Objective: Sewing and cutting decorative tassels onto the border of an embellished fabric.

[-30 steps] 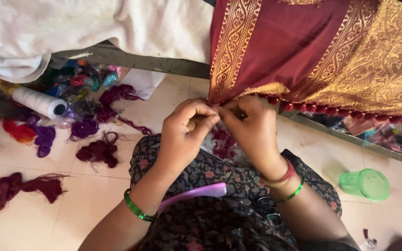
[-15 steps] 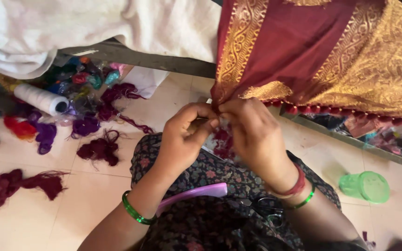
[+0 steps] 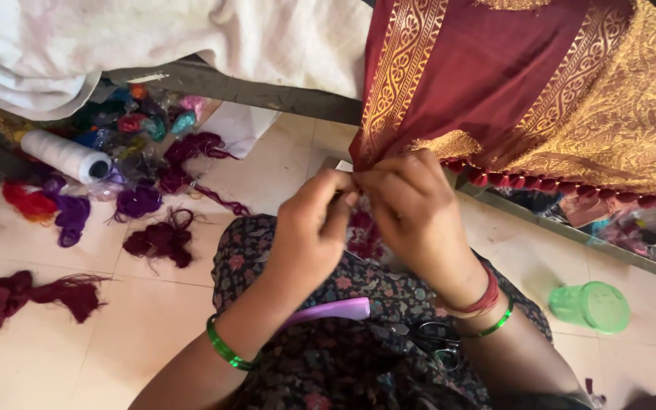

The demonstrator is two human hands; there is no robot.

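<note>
At frame centre, the left hand [image 3: 314,228] and right hand [image 3: 411,212] pinch closed on the maroon, gold-bordered cloth's tasselled edge [image 3: 449,148], seemingly mid-knot; tightening needs steady tension.

I note a white thread spool [image 3: 64,155] lying on its side at left, beside a heap of coloured thread bundles [image 3: 134,121]. Maroon thread clumps [image 3: 162,241] sit scattered on the tiled floor [image 3: 32,357]. White cloth [image 3: 153,38] drapes above. Green plastic cup [image 3: 592,307] lies tipped at right. Purple comb [image 3: 335,310] and scissors [image 3: 427,335] rest on the lap.
</note>
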